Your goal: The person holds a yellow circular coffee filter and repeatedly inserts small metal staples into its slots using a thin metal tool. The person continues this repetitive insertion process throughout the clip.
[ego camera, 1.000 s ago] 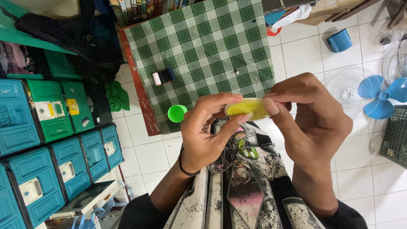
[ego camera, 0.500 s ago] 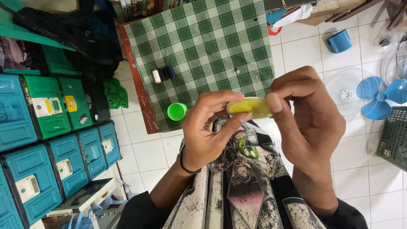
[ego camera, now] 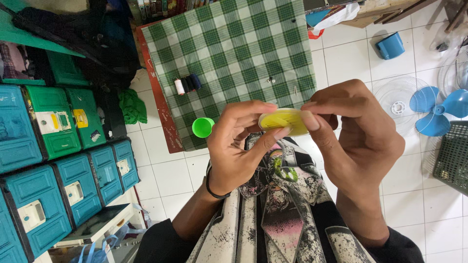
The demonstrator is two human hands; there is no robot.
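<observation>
Both my hands hold a small round yellow disc-shaped object (ego camera: 283, 121) up in front of me. My left hand (ego camera: 239, 143) pinches its left edge with thumb and fingers; a black band circles that wrist. My right hand (ego camera: 358, 134) grips its right edge, thumb across the top. Below the hands lies patterned black, white and pink cloth (ego camera: 275, 209) on my lap. A green round cap (ego camera: 202, 127) rests on the edge of a green checked cloth (ego camera: 229, 53), just left of my left hand.
Three thread spools (ego camera: 187, 84) lie on the checked cloth. Teal and green plastic boxes (ego camera: 53, 156) are stacked at the left. A blue fan (ego camera: 438, 109) with its loose guard and a dark basket (ego camera: 453, 158) sit on the white tiled floor at the right. A blue cup (ego camera: 390, 45) lies farther back.
The hands and yellow object have stayed nearly in place; my fingers shifted slightly around its rim.
</observation>
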